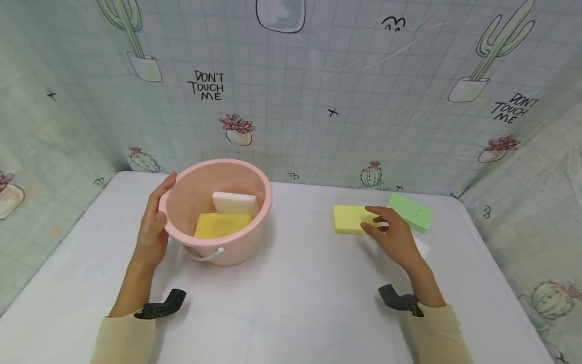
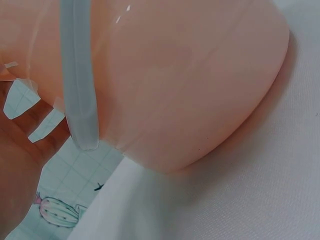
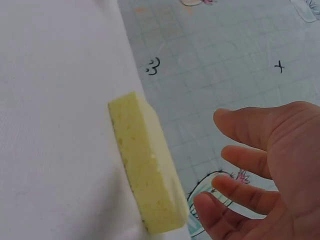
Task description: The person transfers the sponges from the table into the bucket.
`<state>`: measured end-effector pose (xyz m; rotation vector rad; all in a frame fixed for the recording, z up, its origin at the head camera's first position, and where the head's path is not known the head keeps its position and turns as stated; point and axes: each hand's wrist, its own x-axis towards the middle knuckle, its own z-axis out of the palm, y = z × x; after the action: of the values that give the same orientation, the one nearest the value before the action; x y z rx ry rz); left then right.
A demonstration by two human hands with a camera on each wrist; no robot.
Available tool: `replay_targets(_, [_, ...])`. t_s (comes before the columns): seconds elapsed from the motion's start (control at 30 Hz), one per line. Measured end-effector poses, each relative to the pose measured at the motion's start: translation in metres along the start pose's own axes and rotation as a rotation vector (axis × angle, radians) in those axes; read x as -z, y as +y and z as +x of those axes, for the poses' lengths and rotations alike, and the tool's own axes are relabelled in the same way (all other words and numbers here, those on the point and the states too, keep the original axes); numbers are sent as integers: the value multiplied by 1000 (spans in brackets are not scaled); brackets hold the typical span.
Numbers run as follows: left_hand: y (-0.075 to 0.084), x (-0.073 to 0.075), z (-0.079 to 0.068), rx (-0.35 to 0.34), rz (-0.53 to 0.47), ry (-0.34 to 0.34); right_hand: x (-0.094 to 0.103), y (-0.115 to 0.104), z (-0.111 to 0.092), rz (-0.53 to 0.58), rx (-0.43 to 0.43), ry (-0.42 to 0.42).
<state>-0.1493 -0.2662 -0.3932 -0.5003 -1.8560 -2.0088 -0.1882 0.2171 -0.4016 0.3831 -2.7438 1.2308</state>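
On the left of the table stands a pink bucket (image 1: 241,247), a yellow sponge (image 1: 223,225) and a white sponge (image 1: 235,203) inside it. My left hand (image 1: 152,235) rests against the bucket's left side, fingers fairly straight along the outside by the rim. In the left wrist view those fingers are partly hidden behind the bucket's pale handle (image 2: 80,75). Over a pale yellow sponge (image 1: 347,219) hovers my right hand (image 1: 393,237), thumb and fingers apart. The right wrist view shows a gap between that hand and the yellow sponge (image 3: 147,165).
A green sponge (image 1: 411,212) lies beyond my right hand. Part of a white object (image 1: 421,246) shows beside the right wrist. A patterned curtain (image 1: 291,101) encloses the back and sides of the white table (image 1: 295,303).
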Motion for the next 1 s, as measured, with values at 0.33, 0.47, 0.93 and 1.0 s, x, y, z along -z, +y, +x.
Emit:
replay_targets(0.33, [1, 1, 0, 6, -23, -3, -8, 15, 4, -45, -27, 15])
replay_targets(0.47, [2, 0, 0, 17, -23, 4, -10, 17, 3, -75, -36, 21])
replay_targets(0.93, [-4, 2, 0, -17, -27, -1, -11, 14, 0, -121, -15, -42])
replay_targets(1.0, [-4, 2, 0, -18, -24, -1, -12, 13, 0, -117, -11, -57])
